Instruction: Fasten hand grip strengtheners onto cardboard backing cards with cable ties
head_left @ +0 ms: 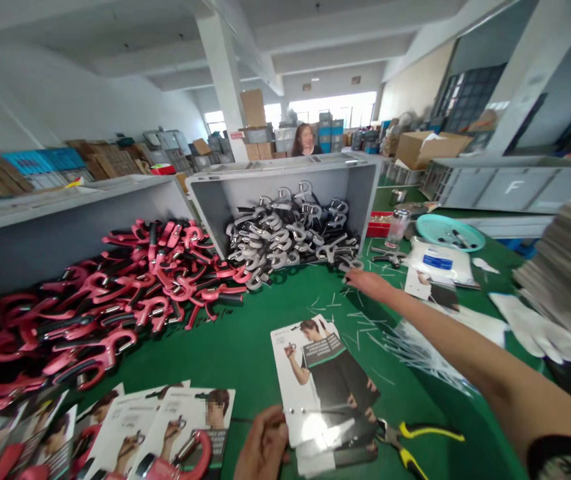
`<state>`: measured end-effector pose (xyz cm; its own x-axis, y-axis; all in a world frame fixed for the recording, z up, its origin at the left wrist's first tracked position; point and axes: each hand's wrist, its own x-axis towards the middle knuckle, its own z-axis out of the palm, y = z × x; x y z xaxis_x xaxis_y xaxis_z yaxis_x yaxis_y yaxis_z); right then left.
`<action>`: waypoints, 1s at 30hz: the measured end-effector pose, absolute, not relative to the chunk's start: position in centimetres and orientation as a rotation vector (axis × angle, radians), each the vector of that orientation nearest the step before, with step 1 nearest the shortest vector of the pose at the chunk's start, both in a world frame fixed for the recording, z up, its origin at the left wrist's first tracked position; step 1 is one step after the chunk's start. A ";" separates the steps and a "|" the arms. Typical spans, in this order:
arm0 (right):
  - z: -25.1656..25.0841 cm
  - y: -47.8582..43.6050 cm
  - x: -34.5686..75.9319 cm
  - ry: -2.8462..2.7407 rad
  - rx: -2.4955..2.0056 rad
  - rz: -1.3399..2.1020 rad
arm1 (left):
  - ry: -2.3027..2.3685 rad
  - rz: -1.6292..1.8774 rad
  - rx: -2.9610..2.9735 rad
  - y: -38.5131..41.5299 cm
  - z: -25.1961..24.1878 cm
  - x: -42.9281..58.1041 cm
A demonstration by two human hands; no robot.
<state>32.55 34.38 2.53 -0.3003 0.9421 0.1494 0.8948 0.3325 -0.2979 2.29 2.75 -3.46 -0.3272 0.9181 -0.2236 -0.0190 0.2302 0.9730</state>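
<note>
My right hand [371, 285] reaches to the front right corner of the grey bin, its fingers closed at a grey hand grip strengthener [354, 265] lying on the table. Part of that grip is hidden by the fingers. My left hand [264, 443] is low in the middle with fingers curled at the left edge of the printed cards [310, 393]. These cards lie in a loose, slightly fanned stack, with a shiny clear strip near their lower end. Cutting pliers with yellow handles [405, 440] lie just right of the cards.
A tipped grey bin [285, 167] spills grey grips [285, 233]; pink grips [160, 287] heap at left. Carded pink grips [175, 427] lie front left. Plastic ties [425, 353], a teal plate [450, 232], a glass jar [397, 229] and stacked cards [563, 267] are at right. A person [305, 141] is behind the bin.
</note>
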 end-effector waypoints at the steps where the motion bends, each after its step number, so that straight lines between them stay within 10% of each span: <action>1: 3.5 33.3 33.6 -2.250 -1.617 0.239 | 1.620 1.296 0.917 2.9 -2.7 1.6; 14: 3.6 6.1 21.8 -1.771 -0.961 0.775 | 0.985 1.293 0.800 7.5 4.6 5.3; 30: -0.1 11.4 23.1 -1.879 -1.420 1.058 | 1.252 1.079 1.367 12.7 -0.3 0.0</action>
<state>23.05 11.38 -0.11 -0.2884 0.9570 -0.0302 0.5221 0.1307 -0.8428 -0.01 12.66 -0.27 0.0837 0.9965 0.0046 0.1522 -0.0174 0.9882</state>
